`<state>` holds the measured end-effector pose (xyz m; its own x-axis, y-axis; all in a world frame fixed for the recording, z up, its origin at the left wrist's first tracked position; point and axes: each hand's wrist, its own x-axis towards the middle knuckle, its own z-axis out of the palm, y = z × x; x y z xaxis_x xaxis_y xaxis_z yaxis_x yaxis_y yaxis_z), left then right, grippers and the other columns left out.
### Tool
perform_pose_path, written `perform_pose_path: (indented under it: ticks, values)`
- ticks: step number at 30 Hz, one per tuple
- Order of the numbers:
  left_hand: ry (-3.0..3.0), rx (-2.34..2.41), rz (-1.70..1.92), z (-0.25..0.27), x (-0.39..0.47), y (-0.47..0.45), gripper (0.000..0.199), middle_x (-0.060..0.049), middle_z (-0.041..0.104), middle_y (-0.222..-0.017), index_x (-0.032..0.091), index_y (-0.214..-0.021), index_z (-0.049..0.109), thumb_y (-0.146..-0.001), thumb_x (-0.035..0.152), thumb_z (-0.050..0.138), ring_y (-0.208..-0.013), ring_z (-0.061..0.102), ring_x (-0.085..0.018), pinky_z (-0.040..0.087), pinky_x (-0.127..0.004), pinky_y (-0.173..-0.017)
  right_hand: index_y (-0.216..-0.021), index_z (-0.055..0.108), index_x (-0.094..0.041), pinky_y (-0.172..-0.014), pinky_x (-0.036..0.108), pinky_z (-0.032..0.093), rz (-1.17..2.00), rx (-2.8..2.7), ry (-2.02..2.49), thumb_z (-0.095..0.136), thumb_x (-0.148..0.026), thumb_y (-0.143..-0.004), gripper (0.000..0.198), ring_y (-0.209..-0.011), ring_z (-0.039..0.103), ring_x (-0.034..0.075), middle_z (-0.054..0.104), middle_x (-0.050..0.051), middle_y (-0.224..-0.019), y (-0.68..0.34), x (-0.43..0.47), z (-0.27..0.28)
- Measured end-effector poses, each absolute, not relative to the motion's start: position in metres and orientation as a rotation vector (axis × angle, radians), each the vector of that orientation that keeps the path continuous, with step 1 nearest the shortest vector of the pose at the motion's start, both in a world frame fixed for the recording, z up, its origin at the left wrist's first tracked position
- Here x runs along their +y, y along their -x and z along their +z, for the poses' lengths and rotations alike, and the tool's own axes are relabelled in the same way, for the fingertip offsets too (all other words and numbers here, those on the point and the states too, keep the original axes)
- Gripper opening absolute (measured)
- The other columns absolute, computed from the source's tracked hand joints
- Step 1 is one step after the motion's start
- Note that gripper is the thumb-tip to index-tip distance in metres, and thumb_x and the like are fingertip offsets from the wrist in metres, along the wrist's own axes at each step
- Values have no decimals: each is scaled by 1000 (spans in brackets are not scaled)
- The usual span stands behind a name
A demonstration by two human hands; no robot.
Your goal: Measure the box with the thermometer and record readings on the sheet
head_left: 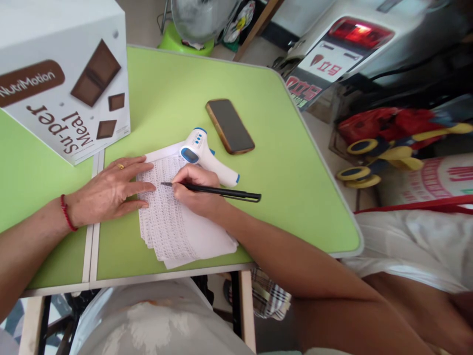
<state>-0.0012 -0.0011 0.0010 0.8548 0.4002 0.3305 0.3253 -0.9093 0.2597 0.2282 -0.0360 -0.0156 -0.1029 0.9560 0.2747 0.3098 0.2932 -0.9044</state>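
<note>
Right hand [199, 199]: pinching black pen [225, 192] | written sheets [173, 229]: beneath it | left hand [105, 190]: spread, on their edge

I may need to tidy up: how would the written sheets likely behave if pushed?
The sheets look thin, so they would probably bend or buckle. Their uneven lower edges suggest loose pages apt to slide apart. The white thermometer appears to overlap their top, so it might shift too.
</note>
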Motion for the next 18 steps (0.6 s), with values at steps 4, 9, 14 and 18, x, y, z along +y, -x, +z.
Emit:
perform_pose_path:
  ticks: [4,9,14,18]
  values:
    - [-2827,566,557,2,-1,1,26,-17,53,-139,18,-115,65,-97,35,54,-135,45,-33,45,-52,-107,-60,54,-20,-46,22,36,852,-1628,1184,56,-18,-68,8,-48,45,8,54,-5,-53,-229,-36,-15]
    - [-2790,554,574,1,0,2,26,-17,53,-138,19,-114,65,-97,36,55,-135,45,-33,46,-53,-106,-60,54,-20,-47,23,36,876,-1632,1234,56,-19,-66,7,-49,44,8,54,-5,-53,-229,-36,-13]
    - [-2772,571,557,1,0,2,25,-16,52,-140,20,-115,65,-96,35,57,-136,44,-33,44,-53,-108,-59,53,-20,-47,23,36,872,-1605,1244,54,-20,-65,7,-49,43,8,53,-5,-53,-228,-36,-12]
    - [-2783,573,550,1,-1,2,26,-16,52,-140,19,-115,65,-97,34,56,-136,44,-33,44,-53,-108,-60,53,-20,-46,23,35,895,-1630,1256,55,-21,-65,6,-49,42,8,52,-4,-53,-229,-36,-11]
